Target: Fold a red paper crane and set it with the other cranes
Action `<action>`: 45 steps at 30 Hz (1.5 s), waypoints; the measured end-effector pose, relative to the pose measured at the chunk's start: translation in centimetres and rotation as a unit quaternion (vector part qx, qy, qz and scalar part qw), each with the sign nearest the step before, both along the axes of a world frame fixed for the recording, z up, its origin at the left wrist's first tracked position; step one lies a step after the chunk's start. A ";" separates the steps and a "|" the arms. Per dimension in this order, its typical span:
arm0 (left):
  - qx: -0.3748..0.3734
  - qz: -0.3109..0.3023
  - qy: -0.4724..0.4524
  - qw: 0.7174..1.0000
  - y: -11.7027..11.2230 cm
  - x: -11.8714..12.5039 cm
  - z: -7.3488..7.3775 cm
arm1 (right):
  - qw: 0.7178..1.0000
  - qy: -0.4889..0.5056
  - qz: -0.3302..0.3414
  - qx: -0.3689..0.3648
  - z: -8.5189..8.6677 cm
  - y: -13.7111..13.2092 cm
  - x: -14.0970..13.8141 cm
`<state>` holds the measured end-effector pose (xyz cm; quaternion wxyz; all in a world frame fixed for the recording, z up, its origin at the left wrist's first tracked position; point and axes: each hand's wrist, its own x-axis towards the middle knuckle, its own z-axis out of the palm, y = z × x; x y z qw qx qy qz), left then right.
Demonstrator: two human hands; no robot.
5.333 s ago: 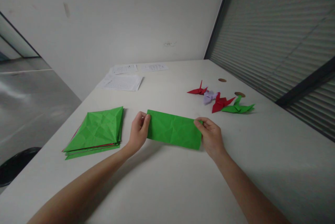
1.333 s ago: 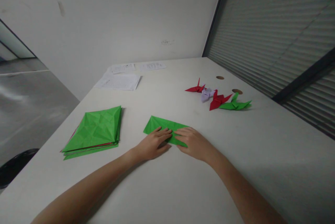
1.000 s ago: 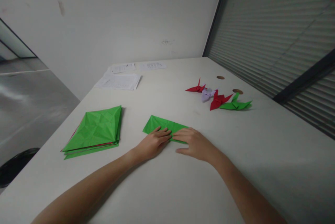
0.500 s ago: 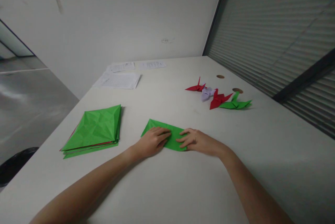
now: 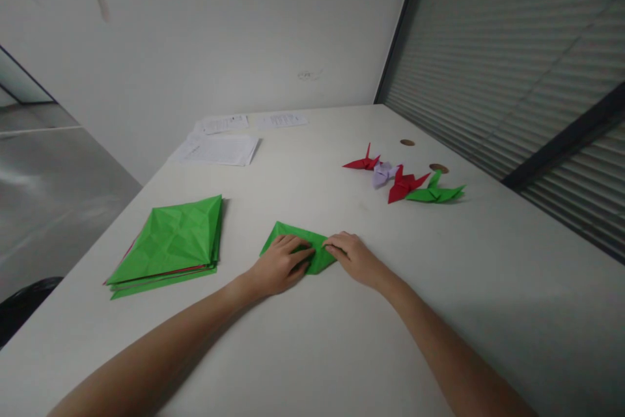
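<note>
A partly folded sheet of green origami paper [image 5: 317,263] lies on the table in front of me, partly covered by my hands. My left hand [image 5: 282,264] holds its left and middle part down, fingers curled and close together. At the right end, my right hand [image 5: 355,259] pinches the folded-over edge of the sheet between thumb and fingers. Under the left palm the paper is hidden, and the right fingertips cover its right corner.
A stack of green and red folded papers [image 5: 170,235] lies at left. Finished paper cranes, including a lavender one [image 5: 383,174] and a green one [image 5: 434,190], stand at back right. Printed sheets [image 5: 219,150] lie far left. A blind-covered window [image 5: 512,59] borders the right side.
My right hand has moved left and inward, bringing the paper's right end over so the sheet looks shorter. The left hand stays on the paper. The view has shifted slightly.
</note>
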<state>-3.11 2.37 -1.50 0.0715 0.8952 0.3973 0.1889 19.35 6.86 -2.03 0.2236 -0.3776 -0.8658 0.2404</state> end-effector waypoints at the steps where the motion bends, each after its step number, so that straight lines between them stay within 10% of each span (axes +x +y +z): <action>1: 0.000 -0.006 -0.004 1.000 -0.1 0.0 0.0 | 1.000 -0.010 -0.007 0.010 -0.1 0.0 -0.2; 19: -0.025 -0.047 -0.036 0.998 -0.9 -0.1 0.0 | 0.983 -0.066 -0.167 0.040 -0.8 -0.9 -1.8; 45: -0.017 -0.107 -0.033 0.994 -2.0 -0.9 0.1 | 0.976 -0.116 -0.159 0.090 -0.8 -1.6 -2.2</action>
